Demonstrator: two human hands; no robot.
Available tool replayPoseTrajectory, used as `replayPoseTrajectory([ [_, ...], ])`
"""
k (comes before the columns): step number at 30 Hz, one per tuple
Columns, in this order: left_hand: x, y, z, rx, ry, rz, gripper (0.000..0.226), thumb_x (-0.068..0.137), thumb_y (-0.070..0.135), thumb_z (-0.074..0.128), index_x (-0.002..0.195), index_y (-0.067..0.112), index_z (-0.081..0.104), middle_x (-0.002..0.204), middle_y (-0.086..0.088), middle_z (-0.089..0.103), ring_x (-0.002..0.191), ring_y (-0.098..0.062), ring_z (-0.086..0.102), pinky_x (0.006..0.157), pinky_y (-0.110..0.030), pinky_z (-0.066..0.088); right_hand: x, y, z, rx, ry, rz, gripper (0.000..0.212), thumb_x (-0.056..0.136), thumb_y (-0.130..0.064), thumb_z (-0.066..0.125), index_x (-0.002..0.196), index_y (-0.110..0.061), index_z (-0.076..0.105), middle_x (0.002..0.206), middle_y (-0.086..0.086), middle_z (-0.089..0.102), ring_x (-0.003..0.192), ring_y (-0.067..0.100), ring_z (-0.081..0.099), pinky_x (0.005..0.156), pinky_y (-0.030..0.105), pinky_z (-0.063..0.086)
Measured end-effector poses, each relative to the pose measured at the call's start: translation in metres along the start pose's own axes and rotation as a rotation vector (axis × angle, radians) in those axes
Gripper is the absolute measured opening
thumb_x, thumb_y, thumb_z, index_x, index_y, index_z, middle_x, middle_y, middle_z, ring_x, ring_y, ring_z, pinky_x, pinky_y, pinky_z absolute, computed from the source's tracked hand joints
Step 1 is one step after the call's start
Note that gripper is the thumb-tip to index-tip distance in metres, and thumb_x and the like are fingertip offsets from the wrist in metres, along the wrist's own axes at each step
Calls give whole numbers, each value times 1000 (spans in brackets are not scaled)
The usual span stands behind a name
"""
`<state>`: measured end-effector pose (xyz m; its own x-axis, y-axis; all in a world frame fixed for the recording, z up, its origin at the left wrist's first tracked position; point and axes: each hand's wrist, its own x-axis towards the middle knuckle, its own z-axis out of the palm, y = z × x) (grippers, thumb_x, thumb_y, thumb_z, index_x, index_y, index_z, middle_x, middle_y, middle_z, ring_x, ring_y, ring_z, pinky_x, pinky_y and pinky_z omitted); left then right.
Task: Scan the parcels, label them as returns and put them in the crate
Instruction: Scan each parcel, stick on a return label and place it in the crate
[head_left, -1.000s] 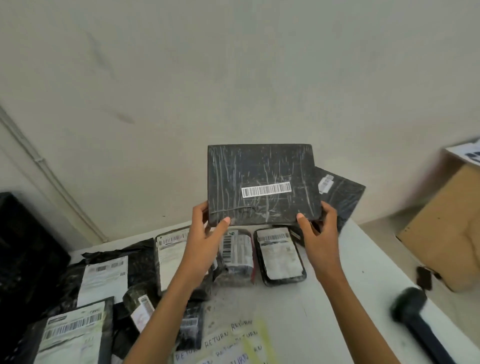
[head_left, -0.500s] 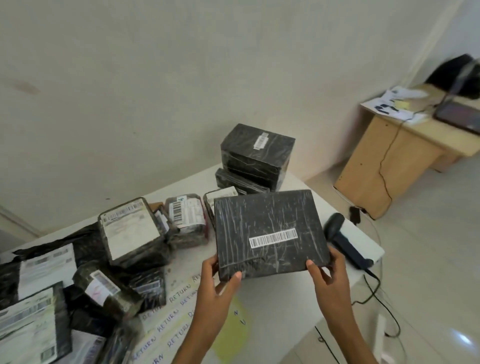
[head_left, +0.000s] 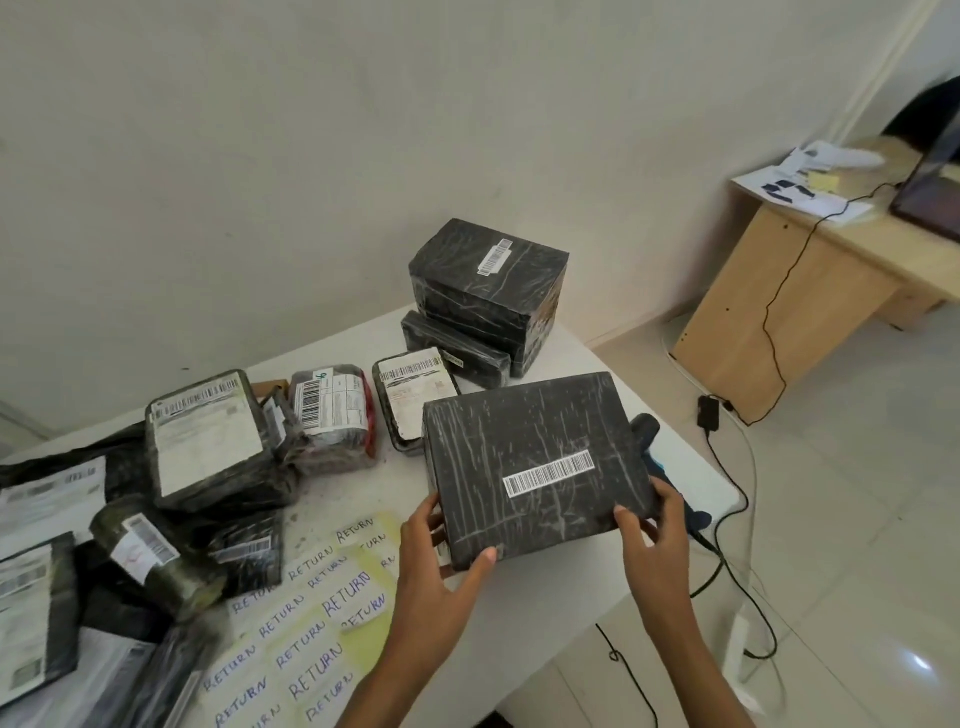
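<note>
A flat black wrapped parcel (head_left: 535, 467) with a white barcode strip facing up is held over the right part of the white table (head_left: 524, 623). My left hand (head_left: 441, 577) grips its near left corner, thumb on top. My right hand (head_left: 654, 530) grips its near right corner. A dark barcode scanner (head_left: 647, 428) lies on the table behind the parcel, mostly hidden by it. A yellow sheet of handwritten RETURN labels (head_left: 311, 623) lies on the table left of my left hand. No crate is in view.
Several black wrapped parcels with white labels (head_left: 208, 441) crowd the table's left half. Two stacked black boxes (head_left: 485, 291) stand at the back. The scanner cable (head_left: 727, 519) hangs off the right edge. A wooden desk (head_left: 810, 291) with papers stands at far right.
Both hands brought the parcel down from in front of the wall to just above the table. The view swung right and down, bringing the wooden desk into sight.
</note>
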<state>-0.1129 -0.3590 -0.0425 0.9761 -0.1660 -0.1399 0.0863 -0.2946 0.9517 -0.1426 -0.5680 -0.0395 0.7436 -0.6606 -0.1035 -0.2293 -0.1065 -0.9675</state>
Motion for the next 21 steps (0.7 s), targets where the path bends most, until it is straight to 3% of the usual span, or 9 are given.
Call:
replayPoseTrajectory([
  [6,-8,-4,8,-5,6,-51,60,87,28,65,121,54,24,131,12,43,117,-1,48,75,-8,48,3,7,-8,-24,-46,-36,37,91,-12,59,121,-28,44,104,-23,53,96,8,54,86,34,45],
  [8,-3,-7,7,-17,25,-73,58,89,24,63,123,51,25,132,7,46,114,-6,52,78,-15,51,8,9,-3,-39,-93,-57,36,91,-17,60,120,-31,45,107,-21,55,100,6,54,88,32,43],
  [10,6,-9,5,-21,51,-95,57,89,27,62,130,45,25,136,3,43,118,-12,51,91,-30,51,16,7,5,-40,-124,-78,35,91,-21,60,121,-30,46,109,-19,57,103,4,53,89,28,42],
  [12,15,-8,3,0,60,-121,65,86,44,60,139,38,22,141,4,36,128,-16,42,104,-44,42,24,2,14,-32,-164,-95,34,92,-23,59,122,-30,46,109,-18,57,102,1,53,87,23,42],
  [14,24,-8,1,15,80,-139,85,75,70,56,143,36,18,143,4,33,133,-17,36,109,-46,36,35,0,21,-43,-235,-106,32,93,-29,57,122,-31,45,108,-19,57,101,-1,53,83,18,42],
  [16,32,-7,1,11,108,-142,91,68,79,53,141,39,16,141,3,36,131,-18,38,108,-46,37,49,4,23,-50,-282,-124,28,95,-37,51,122,-29,49,110,-16,59,102,1,54,85,18,44],
  [18,34,-5,3,1,119,-134,89,71,76,55,142,38,17,139,3,39,129,-18,41,106,-42,39,64,13,20,-93,-178,-164,23,98,-33,46,116,-21,55,109,-7,60,102,9,55,90,28,46],
  [21,30,-3,4,-9,119,-117,84,77,58,57,145,31,17,141,4,38,129,-15,41,102,-32,38,88,37,11,-441,130,-243,19,95,-16,52,109,-4,56,106,10,57,99,25,51,87,43,43],
])
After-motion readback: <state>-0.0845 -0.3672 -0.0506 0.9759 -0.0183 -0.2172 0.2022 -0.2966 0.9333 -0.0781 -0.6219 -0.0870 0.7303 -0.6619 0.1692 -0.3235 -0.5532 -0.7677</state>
